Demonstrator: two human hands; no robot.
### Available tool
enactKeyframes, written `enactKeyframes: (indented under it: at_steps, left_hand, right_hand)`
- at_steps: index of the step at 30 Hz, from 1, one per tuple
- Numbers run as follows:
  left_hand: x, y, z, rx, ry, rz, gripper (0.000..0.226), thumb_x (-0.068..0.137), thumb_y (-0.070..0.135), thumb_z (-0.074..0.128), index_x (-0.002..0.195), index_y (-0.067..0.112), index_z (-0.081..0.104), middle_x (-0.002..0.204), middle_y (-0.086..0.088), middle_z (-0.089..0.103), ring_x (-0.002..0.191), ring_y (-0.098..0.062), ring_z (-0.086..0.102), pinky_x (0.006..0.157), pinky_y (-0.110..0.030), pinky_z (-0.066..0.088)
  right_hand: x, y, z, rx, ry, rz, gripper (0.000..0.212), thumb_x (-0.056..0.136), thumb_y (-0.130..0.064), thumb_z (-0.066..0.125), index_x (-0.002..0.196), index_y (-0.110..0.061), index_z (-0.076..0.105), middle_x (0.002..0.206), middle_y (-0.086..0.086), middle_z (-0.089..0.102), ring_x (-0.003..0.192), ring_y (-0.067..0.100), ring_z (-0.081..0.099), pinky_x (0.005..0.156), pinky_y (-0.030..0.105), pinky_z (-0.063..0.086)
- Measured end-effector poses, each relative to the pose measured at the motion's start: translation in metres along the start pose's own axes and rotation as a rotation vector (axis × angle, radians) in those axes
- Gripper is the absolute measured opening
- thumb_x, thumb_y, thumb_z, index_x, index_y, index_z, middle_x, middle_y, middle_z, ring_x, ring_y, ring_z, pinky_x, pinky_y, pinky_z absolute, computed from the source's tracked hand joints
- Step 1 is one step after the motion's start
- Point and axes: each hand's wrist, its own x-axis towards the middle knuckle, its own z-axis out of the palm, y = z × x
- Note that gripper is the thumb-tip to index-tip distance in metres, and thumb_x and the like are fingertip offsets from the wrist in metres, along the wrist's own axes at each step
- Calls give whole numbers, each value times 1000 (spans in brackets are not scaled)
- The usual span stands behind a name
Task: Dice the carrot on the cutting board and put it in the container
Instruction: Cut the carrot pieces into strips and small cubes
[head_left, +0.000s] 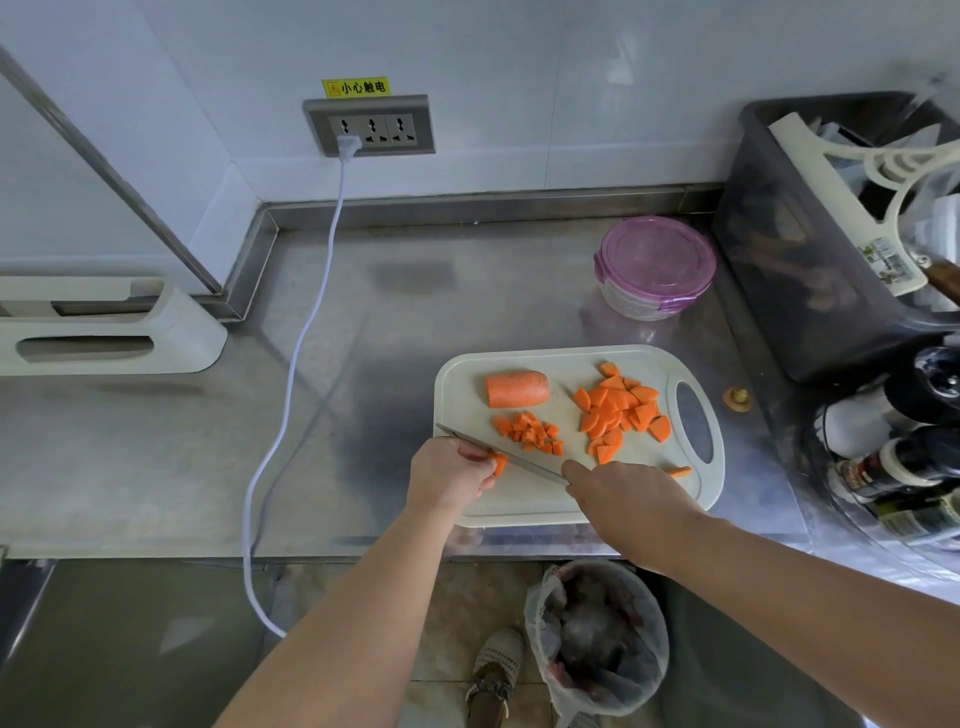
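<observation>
Left hand (452, 470) pinches a carrot piece (500, 463) just beside the knife (530, 466) gripped by the right hand (618, 499), diced carrot (530, 434) beyond.

The board (519, 506) is sitting at the front edge of the counter (363, 364), right of centre. On it, the stub (517, 388) is lying at the back left, the dice (530, 434) just in front of it, the slices (621, 410) heaping to the right. The knife (519, 460) is slanting across the near left, with the right hand (623, 499) gripping its near end and the left hand (452, 470) pinching a piece (498, 464) beside the blade. Behind the board the container (655, 265) is standing, with a crate (810, 234) just to its right.
</observation>
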Motion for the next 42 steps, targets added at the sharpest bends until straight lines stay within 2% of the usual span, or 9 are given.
enactKeyframes:
  at_steps: [5, 8, 12, 20, 27, 31, 35, 40, 42]
  left_hand:
    - [-2, 1, -1, 31, 9, 20, 12, 85, 7, 69, 74, 12, 67, 66, 2, 66, 62, -6, 65, 58, -14, 54]
    - [-2, 1, 0, 52, 9, 26, 24, 86, 7, 68, 64, 17, 63, 66, -2, 66, 67, -14, 66, 74, -29, 57]
    - [-1, 2, 0, 54, 7, 43, 27, 85, 9, 70, 61, 20, 63, 65, 2, 66, 67, -13, 67, 80, -30, 57]
    - [2, -3, -1, 69, 33, 30, 16, 84, 9, 70, 74, 17, 61, 75, -2, 69, 69, -11, 68, 71, -25, 57]
    - [5, -3, 1, 87, 58, 39, 17, 87, 8, 66, 74, 18, 62, 75, 0, 68, 65, -8, 66, 66, -22, 56]
    - [5, -4, 3, 83, 87, -2, 17, 83, 8, 67, 69, 18, 63, 66, -1, 67, 67, -17, 65, 72, -30, 55]
    - [5, -5, 5, 126, 66, -39, 22, 80, 10, 68, 59, 14, 65, 53, 0, 62, 56, -16, 56, 62, -27, 44]
    - [5, -6, 5, 141, 81, -29, 25, 82, 11, 69, 57, 16, 65, 50, 4, 62, 52, -10, 58, 58, -21, 47]
    - [5, -6, 5, 170, 80, -12, 21, 83, 13, 69, 62, 16, 66, 62, -1, 69, 64, -14, 67, 67, -27, 55]
  right_hand:
    - [2, 2, 1, 1, -17, -6, 45, 96, -4, 49, 135, -17, 30, 69, -3, 40, 53, 11, 38, 43, 24, 30]
    - [6, 2, 7, 28, -43, 2, 43, 93, 1, 47, 130, -17, 34, 69, -2, 40, 53, 12, 37, 45, 26, 31]
    - [10, 4, 10, 54, -57, 3, 36, 94, 1, 42, 125, -16, 37, 69, -1, 41, 53, 13, 37, 46, 27, 31]
    - [4, 5, 13, 200, -3, 39, 15, 100, -14, 40, 113, -21, 43, 83, 1, 60, 72, 22, 61, 63, 36, 51]
    - [-4, 7, 4, 171, 40, 23, 16, 102, -21, 41, 118, -23, 41, 82, -1, 58, 73, 19, 62, 57, 30, 46]
    - [-5, 5, 5, 173, 37, 6, 18, 103, -21, 41, 121, -23, 41, 84, -1, 60, 73, 18, 62, 59, 30, 48]
    - [-4, 4, 6, 163, 31, -6, 16, 105, -23, 35, 120, -22, 41, 88, 2, 61, 77, 22, 62, 64, 34, 50]
    - [-4, 2, 10, 166, 11, 3, 17, 103, -19, 40, 120, -23, 40, 80, -2, 53, 74, 19, 60, 64, 32, 51]
    - [-4, 2, 11, 180, 12, 8, 17, 102, -19, 41, 119, -23, 40, 79, -2, 53, 74, 18, 61, 67, 33, 54]
